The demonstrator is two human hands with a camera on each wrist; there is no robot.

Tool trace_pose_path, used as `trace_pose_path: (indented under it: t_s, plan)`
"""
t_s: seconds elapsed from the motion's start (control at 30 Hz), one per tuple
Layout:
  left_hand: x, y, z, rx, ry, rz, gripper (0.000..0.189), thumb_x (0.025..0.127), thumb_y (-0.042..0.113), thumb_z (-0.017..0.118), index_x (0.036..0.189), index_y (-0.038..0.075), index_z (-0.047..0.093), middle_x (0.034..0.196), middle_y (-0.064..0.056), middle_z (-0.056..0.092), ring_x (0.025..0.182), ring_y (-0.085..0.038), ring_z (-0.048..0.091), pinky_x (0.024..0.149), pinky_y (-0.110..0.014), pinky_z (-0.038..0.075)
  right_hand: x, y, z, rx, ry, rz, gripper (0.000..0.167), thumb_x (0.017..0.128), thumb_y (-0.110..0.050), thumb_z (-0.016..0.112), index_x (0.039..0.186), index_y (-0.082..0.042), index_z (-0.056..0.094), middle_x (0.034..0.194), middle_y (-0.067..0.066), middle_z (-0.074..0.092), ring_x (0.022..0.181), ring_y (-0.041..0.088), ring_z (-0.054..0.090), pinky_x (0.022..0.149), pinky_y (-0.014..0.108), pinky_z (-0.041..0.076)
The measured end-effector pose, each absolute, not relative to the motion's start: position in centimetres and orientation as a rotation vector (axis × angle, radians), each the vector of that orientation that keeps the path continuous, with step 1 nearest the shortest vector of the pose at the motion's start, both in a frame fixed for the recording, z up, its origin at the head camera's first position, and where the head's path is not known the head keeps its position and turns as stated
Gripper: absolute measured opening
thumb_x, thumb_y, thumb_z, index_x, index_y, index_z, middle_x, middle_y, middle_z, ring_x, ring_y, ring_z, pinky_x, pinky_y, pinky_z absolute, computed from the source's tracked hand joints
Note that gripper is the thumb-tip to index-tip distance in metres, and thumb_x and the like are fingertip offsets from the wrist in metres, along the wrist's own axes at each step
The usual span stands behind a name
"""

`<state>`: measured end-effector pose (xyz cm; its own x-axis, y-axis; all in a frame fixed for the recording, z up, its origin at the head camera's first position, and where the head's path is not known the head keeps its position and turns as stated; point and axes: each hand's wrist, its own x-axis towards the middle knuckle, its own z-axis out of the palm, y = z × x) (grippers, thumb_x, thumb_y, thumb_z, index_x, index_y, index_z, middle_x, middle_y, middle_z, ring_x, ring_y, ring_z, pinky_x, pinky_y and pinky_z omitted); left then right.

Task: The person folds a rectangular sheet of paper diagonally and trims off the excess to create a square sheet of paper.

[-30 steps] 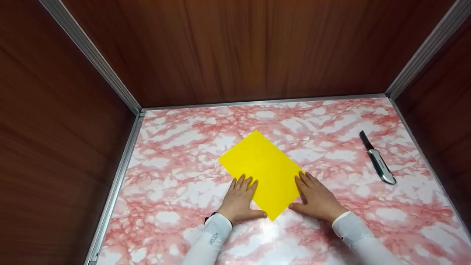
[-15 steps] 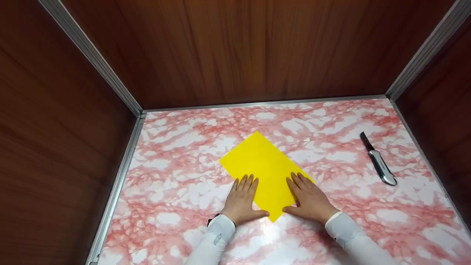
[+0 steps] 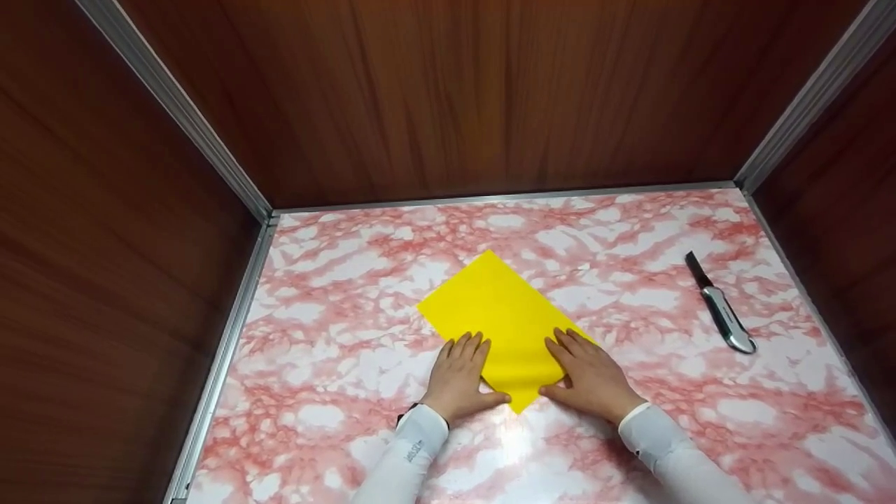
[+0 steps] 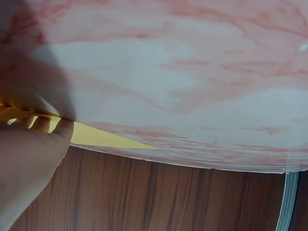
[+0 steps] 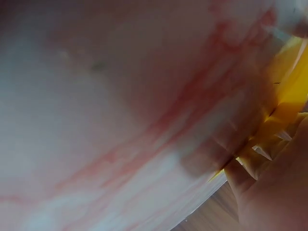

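Brown wood-grain walls (image 3: 448, 98), grey metal edging (image 3: 178, 105), pink marbled tabletop (image 3: 336, 280), bright glare (image 3: 514, 437)

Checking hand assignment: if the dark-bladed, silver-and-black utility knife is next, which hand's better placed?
Likely the right hand: it's nearer the utility knife, with only pink-and-white marbled tabletop between in the head view. The left hand lies farther off; both touch the yellow rectangular paper sheet.

From the head view I look forward and down across the worktop (image 3: 336, 280); both wrist views sit low and close, sharing the yellow sheet (image 3: 498, 304).
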<state>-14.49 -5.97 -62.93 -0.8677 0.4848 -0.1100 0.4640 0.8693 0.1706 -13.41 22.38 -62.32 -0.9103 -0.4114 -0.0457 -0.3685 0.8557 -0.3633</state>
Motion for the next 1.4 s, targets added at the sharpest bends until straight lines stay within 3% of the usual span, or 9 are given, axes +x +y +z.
trace_pose_path:
  t_s: [0.4,0.57,0.7,0.87,1.13,1.4]
  plan:
    - [-15.5,-7.0,-63.0,0.868,3.009,0.322,0.086,0.090,0.068,0.064,0.153,0.012,0.048,0.154,-0.006,0.049,0.142,-0.026,0.042,0.115,-0.047,0.032,-14.3,23.1,-62.1,-0.648,2.979,-0.624,0.065,0.094,-0.042,0.074,0.145,-0.006,0.057,0.153,0.013,0.049,0.142,0.035,0.044,0.111,0.060,0.036]
    - [-15.8,-7.6,-63.0,0.910,3.034,0.384,0.060,0.098,0.045,0.065,0.147,0.012,0.055,0.150,-0.005,0.053,0.139,-0.025,0.046,0.113,-0.046,0.035,-14.5,23.7,-62.2,-0.663,3.005,-0.646,0.052,0.096,-0.022,0.071,0.143,-0.003,0.059,0.150,0.014,0.053,0.138,0.035,0.048,0.111,0.056,0.039]
    - [-15.9,-7.8,-63.0,0.908,3.027,0.380,0.049,0.099,0.028,0.061,0.146,0.015,0.057,0.151,-0.002,0.053,0.140,-0.023,0.046,0.113,-0.045,0.034,-14.5,24.0,-62.3,-0.646,2.998,-0.660,0.051,0.094,-0.009,0.067,0.143,-0.002,0.058,0.149,0.014,0.053,0.139,0.034,0.048,0.112,0.053,0.039]
    - [-15.7,-7.7,-63.0,0.902,3.024,0.340,0.045,0.101,0.028,0.060,0.145,0.017,0.060,0.151,-0.001,0.054,0.139,-0.023,0.047,0.112,-0.044,0.036,-14.4,24.4,-62.2,-0.641,2.996,-0.678,0.048,0.092,-0.003,0.066,0.140,0.001,0.061,0.147,0.016,0.055,0.137,0.036,0.049,0.111,0.054,0.040]
    - [-14.8,-7.3,-62.9,0.916,3.063,0.408,0.035,0.097,0.030,0.064,0.130,0.019,0.072,0.133,0.000,0.065,0.121,-0.023,0.057,0.097,-0.041,0.045,-14.5,25.2,-62.0,-0.598,3.047,-0.700,0.040,0.091,-0.001,0.068,0.131,0.002,0.067,0.139,0.018,0.061,0.130,0.037,0.055,0.107,0.055,0.044]
    - [-14.9,-7.3,-62.7,0.703,2.910,0.894,0.029,0.101,0.039,0.064,0.111,0.017,0.080,0.116,0.003,0.068,0.107,-0.020,0.060,0.093,-0.037,0.049,-14.1,26.1,-61.9,-0.550,3.057,-0.824,0.031,0.094,-0.008,0.071,0.124,-0.003,0.073,0.128,0.015,0.066,0.120,0.035,0.061,0.102,0.054,0.048]
